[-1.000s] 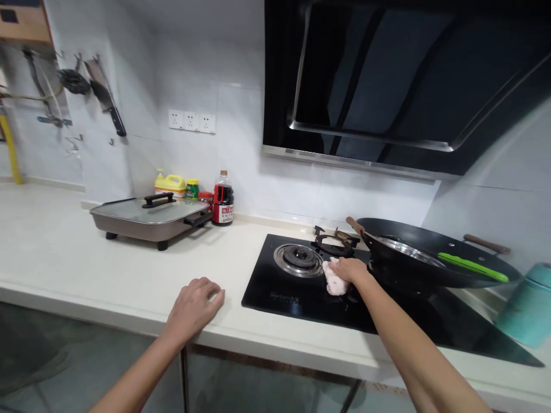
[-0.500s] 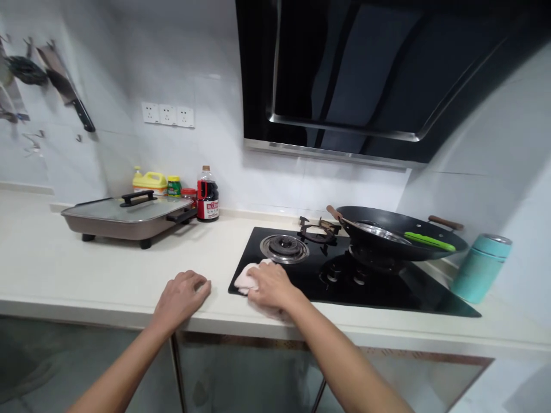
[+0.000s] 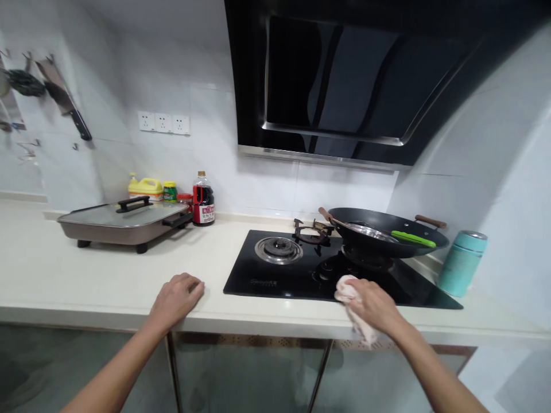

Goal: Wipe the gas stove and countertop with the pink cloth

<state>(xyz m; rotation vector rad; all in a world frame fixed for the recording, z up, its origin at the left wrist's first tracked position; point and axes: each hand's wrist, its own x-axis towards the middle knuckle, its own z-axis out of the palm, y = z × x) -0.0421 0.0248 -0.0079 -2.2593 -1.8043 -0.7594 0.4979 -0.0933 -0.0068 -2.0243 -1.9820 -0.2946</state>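
A pale pink cloth [image 3: 346, 289] is bunched under the fingers of my right hand [image 3: 373, 304], which grips it at the front edge of the black glass gas stove [image 3: 279, 289]. Part of the cloth hangs down over the counter's front edge. My left hand [image 3: 176, 298] rests on the white counter [image 3: 215, 261] left of the stove, holding nothing, its fingers loosely bent and the thumb apart. Behind my right hand, a black wok [image 3: 374, 244] sits on the right burner, with a green-handled utensil [image 3: 413, 238] and a shiny metal piece inside it.
An electric pan with a glass lid [image 3: 124, 221] stands on the left counter. Behind it are a yellow jug [image 3: 146, 188], a green-lidded jar [image 3: 170, 191] and a soy sauce bottle [image 3: 203, 199]. A turquoise flask [image 3: 462, 265] stands at right. The range hood [image 3: 336, 80] overhangs the stove.
My right hand has moved the cloth rightwards along the stove's front, from its left corner to right of the middle. The cloth now trails downward. My left hand stays in place.
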